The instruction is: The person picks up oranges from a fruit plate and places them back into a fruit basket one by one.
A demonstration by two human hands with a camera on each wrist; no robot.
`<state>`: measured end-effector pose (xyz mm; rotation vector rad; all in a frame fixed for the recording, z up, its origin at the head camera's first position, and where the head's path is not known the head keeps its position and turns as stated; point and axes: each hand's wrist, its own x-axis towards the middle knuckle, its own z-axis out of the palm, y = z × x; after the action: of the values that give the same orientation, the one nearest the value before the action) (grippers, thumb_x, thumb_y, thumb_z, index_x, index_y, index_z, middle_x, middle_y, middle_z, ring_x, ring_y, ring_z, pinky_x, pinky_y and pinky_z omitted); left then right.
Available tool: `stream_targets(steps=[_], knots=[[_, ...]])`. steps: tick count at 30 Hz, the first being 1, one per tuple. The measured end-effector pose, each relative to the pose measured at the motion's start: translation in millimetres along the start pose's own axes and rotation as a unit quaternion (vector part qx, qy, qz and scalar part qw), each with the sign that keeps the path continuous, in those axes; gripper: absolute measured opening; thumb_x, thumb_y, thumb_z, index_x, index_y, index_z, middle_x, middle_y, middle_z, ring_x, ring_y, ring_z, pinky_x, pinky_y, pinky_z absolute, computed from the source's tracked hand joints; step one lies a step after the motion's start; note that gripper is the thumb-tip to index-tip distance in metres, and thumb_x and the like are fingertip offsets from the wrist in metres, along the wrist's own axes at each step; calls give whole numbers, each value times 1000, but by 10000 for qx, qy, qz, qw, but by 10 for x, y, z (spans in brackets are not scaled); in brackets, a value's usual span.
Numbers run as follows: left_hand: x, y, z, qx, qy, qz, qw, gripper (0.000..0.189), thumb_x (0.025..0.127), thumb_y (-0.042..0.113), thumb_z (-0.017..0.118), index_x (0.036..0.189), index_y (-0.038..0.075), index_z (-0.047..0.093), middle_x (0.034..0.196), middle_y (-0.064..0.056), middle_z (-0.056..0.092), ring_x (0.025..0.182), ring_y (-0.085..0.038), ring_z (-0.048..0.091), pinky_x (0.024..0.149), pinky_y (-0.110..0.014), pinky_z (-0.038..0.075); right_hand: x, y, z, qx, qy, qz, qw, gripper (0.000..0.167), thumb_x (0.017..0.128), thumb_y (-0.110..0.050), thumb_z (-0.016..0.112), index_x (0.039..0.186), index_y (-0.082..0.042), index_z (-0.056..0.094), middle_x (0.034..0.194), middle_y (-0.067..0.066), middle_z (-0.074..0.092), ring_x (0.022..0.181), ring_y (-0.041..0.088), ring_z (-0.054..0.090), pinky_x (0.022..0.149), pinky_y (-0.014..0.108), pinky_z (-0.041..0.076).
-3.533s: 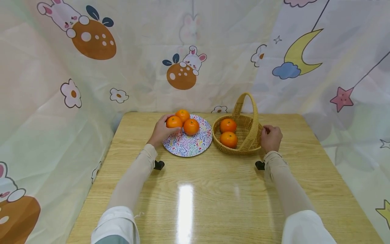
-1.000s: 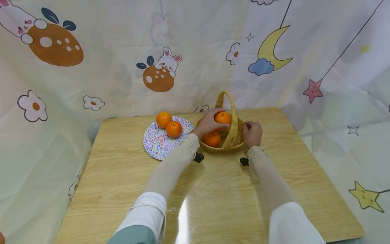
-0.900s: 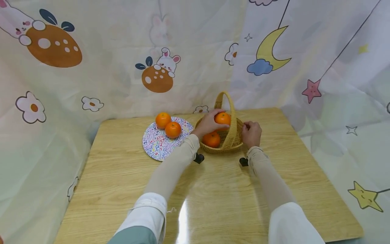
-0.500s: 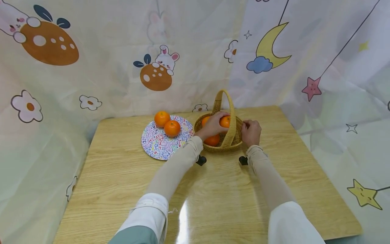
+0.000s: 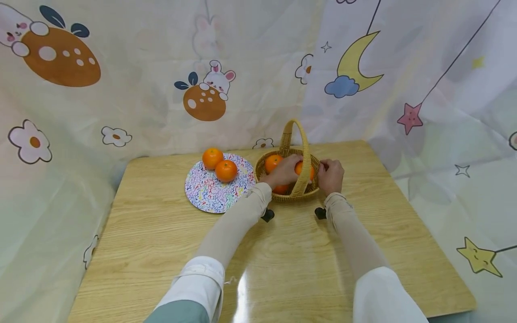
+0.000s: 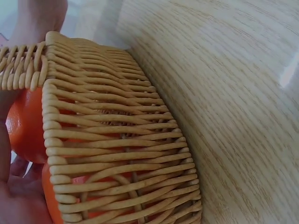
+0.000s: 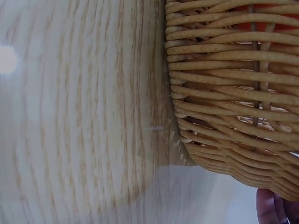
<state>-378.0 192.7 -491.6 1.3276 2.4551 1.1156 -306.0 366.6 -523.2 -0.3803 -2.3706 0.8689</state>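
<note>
Orange (image 5: pixel 299 168) lower now, left hand (image 5: pixel 285 171) curled round it; right hand (image 5: pixel 331 176) pinches basket (image 5: pixel 284 197) at three o'clock. I'd release softly.

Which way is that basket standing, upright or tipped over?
Upright: the basket sits on the table with its handle arching above and oranges inside.

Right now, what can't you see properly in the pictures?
Head view: most of the front orange in the basket, behind the left hand.
Head view: part of the held orange, behind that hand and the handle; I can't tell if it touches the bottom.
Right wrist view: most of the right hand, cut off by the picture's edge and hidden by the basket.
</note>
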Motion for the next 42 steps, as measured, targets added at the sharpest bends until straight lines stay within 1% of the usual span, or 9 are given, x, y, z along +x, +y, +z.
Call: stream_targets(steps=[3, 6, 10, 12, 19, 23, 29, 32, 42], knots=[[28, -25, 18, 138, -104, 169, 9997, 69, 73, 46, 84, 127, 12, 59, 117, -2, 58, 104, -13, 53, 86, -25, 45, 7, 1, 1, -5, 27, 7, 10000, 25, 99, -13, 54, 110, 2, 70, 91, 17, 55, 83, 33, 52, 72, 45, 46], [61, -58, 40, 164, -184, 388, 9989, 65, 71, 48, 85, 121, 15, 61, 111, 2, 59, 102, -11, 52, 88, -24, 44, 12, 6, 4, -27, -4, 49, 10000, 25, 100, -14, 54, 111, 2, 70, 93, 17, 56, 84, 33, 52, 74, 46, 46], [93, -72, 64, 253, -284, 801, 9961, 61, 70, 44, 87, 117, 13, 64, 110, 2, 61, 105, -11, 54, 94, -23, 42, 11, -1, 0, -14, -12, 48, 10000, 24, 99, -13, 54, 111, 2, 70, 92, 17, 56, 84, 33, 52, 74, 47, 45], [94, -68, 71, 350, -366, 888, 9948, 60, 71, 41, 87, 118, 11, 64, 112, 1, 61, 108, -12, 54, 97, -23, 40, 8, -3, -2, -2, -18, 34, 10000, 24, 99, -12, 54, 111, 2, 70, 92, 17, 56, 84, 34, 52, 74, 47, 45], [19, 5, 68, 1184, -834, 798, 9862, 52, 82, 39, 79, 122, 11, 63, 119, -2, 59, 114, -16, 52, 100, -25, 39, -1, -15, 4, 41, -47, 103, 9999, 25, 99, -12, 53, 111, 2, 70, 93, 18, 56, 85, 34, 53, 74, 47, 46], [-13, 31, 73, 1465, -954, 746, 9818, 56, 85, 39, 76, 130, 10, 60, 123, -3, 58, 117, -18, 50, 101, -27, 39, 2, -17, 7, 64, -77, 124, 9999, 25, 99, -13, 53, 112, 1, 70, 95, 17, 57, 86, 33, 54, 75, 46, 47], [-30, 55, 81, 1597, -1059, 634, 9794, 51, 93, 36, 67, 135, 11, 57, 132, -4, 55, 123, -18, 48, 104, -27, 38, 1, 2, 1, 53, -89, 114, 9999, 26, 100, -14, 53, 113, 1, 70, 96, 17, 57, 87, 33, 54, 76, 46, 47], [-31, 57, 77, 1626, -1036, 646, 9791, 47, 94, 36, 65, 134, 12, 58, 130, -3, 56, 122, -17, 48, 103, -27, 38, 5, 9, 1, 36, -102, 91, 9999, 26, 100, -14, 52, 113, 1, 69, 97, 18, 57, 87, 33, 54, 76, 46, 47], [-17, 27, 76, 1600, -879, 726, 9805, 51, 86, 43, 74, 125, 13, 62, 119, -1, 58, 113, -14, 50, 98, -24, 38, 1, -4, -11, 15, -83, 121, 9999, 25, 99, -13, 53, 112, 1, 69, 96, 18, 57, 87, 34, 54, 75, 46, 48]])
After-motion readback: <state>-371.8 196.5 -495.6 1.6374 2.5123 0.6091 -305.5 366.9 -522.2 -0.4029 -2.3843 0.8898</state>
